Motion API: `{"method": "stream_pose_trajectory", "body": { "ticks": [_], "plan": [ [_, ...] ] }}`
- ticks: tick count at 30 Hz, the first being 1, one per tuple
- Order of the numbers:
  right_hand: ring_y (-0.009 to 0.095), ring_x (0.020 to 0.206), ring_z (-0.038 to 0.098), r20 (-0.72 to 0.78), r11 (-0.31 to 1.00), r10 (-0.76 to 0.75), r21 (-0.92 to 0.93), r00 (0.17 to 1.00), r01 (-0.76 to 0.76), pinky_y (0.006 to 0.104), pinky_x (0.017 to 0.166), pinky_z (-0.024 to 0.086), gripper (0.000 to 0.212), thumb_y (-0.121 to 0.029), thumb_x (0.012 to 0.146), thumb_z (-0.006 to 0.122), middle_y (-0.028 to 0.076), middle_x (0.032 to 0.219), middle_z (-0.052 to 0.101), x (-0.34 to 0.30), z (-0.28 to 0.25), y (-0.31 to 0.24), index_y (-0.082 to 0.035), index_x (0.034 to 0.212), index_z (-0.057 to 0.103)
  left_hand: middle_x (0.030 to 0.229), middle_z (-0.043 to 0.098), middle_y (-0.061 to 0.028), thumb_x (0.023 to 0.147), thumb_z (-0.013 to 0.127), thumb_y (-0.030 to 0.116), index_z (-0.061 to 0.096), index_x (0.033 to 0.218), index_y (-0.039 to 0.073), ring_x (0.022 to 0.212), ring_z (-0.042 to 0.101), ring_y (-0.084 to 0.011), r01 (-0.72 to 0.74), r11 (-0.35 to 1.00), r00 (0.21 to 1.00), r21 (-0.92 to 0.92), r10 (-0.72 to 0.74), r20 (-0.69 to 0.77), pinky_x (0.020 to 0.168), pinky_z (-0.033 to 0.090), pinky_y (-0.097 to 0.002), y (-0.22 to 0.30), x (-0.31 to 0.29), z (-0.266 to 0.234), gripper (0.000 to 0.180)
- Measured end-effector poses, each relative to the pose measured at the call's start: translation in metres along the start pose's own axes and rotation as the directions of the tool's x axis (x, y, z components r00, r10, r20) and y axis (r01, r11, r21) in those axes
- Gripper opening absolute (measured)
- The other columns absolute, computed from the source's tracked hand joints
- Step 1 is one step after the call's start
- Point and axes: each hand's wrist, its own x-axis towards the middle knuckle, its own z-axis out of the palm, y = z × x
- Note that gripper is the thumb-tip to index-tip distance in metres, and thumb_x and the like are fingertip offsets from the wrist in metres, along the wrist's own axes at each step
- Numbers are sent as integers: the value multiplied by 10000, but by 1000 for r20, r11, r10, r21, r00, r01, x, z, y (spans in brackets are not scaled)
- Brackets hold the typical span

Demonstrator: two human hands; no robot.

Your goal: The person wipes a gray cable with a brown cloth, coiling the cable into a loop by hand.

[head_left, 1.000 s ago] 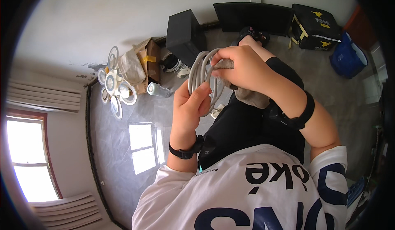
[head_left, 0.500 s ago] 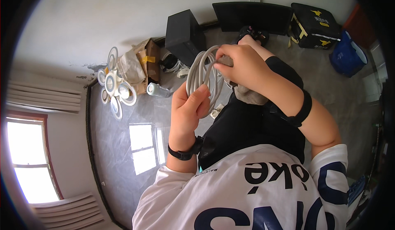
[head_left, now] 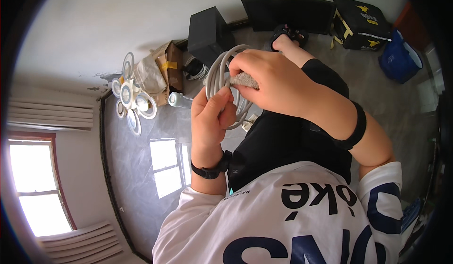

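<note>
A coil of pale grey cable [head_left: 215, 75], wound in several loops, is held up in front of my lap. My left hand [head_left: 207, 117] is closed round the coil's lower left side, thumb on top. From the right, my right hand [head_left: 276, 77] is closed on a bunched grey-brown cloth [head_left: 244, 79]. That cloth presses against the loops just above my left thumb. My right hand hides part of the coil and most of the cloth. Behind the coil's lower end shows a white plug-like piece [head_left: 250, 122]; whether it belongs to this cable I cannot tell.
On the floor ahead stand a black computer tower [head_left: 205, 35], a dark monitor [head_left: 290, 14], a black box bag [head_left: 362, 25] and a blue bag [head_left: 400, 60]. Toward the left are a cardboard box [head_left: 173, 70], a bottle [head_left: 178, 99] and a ring-shaped lamp fixture [head_left: 127, 95].
My right hand has moved left and down along the coil, bringing the cloth close to my left thumb. The cloth's hanging part has gone out of sight. My left hand has shifted slightly left.
</note>
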Motion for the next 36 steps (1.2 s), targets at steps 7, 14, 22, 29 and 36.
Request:
{"method": "stream_pose_trajectory", "body": {
  "ticks": [7,14,22,29,36],
  "plan": [
    [252,685,566,-32,998,18,-59,999,-20,285,567,449,188,-50,675,648,89,786,561,5,0,12,-22,830,547,455,347,22,833,465,125,467,749,15,360,258,-43,3,1000,999,-6,-3,52,356,168,-212,6,0,-5,139],
    [254,685,573,36,987,101,-130,994,-95,297,576,454,150,-103,698,640,88,764,578,8,1,11,-23,812,587,442,339,21,833,457,121,456,733,17,355,249,-41,-52,998,998,45,50,47,352,164,-211,11,-2,-6,144],
    [237,673,582,-146,998,63,-11,987,-66,285,587,454,153,-114,707,629,85,778,595,12,0,0,-32,830,589,431,334,19,835,453,123,459,722,20,349,242,-45,-70,997,998,38,69,5,353,165,-214,8,0,-6,153],
    [293,711,572,-37,979,175,-99,984,-178,360,593,463,119,-122,681,597,107,729,570,8,8,12,-47,769,569,393,310,17,860,398,158,485,740,14,318,220,-59,-98,994,995,-46,98,-13,332,164,-217,8,3,-7,208],
    [298,661,571,-10,990,42,-134,999,-43,367,567,462,88,-91,694,582,98,760,556,11,10,9,-54,770,557,384,285,44,879,337,223,487,772,34,302,189,-52,-108,991,993,-81,111,36,317,144,-218,6,0,-6,263]
  ]
}}
